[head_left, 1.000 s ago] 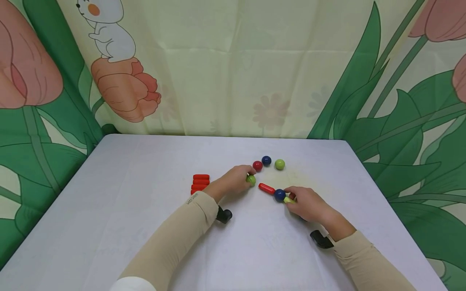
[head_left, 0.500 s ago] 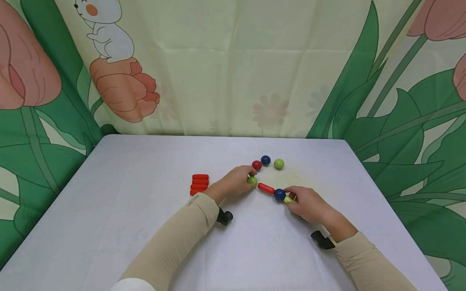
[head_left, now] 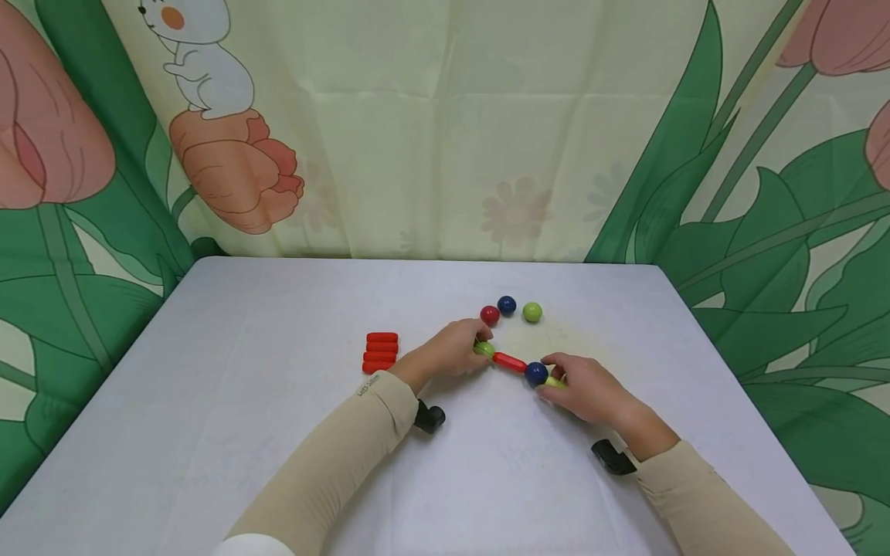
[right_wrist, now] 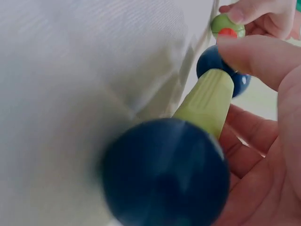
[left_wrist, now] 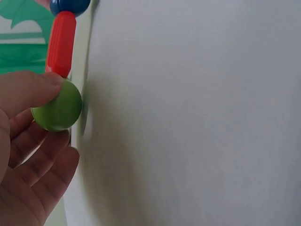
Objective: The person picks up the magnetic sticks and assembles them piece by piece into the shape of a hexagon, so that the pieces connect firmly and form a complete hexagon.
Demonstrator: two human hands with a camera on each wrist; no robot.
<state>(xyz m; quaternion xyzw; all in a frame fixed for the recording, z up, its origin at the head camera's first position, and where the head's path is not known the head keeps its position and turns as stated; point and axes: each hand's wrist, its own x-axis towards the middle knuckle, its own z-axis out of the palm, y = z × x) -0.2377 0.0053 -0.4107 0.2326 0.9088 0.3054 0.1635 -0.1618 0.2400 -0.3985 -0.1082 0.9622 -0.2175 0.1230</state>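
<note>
In the head view my left hand pinches a green ball between thumb and fingers. A red rod joins that ball to a blue ball. My right hand grips this blue ball, its thumb lying on it in the right wrist view. From there a pale yellow-green rod runs back to a second blue ball, which the right hand hides in the head view. Together the pieces form one chain held between both hands, close above the white table.
Several red rods lie stacked side by side left of the left hand. Beyond the hands sit a red ball, a blue ball and a green ball. A white cloth covers the table; a printed curtain hangs behind.
The left hand has moved slightly right and down with the green ball, closing the gap to the red rod's end. The right hand has stayed nearly in place.
</note>
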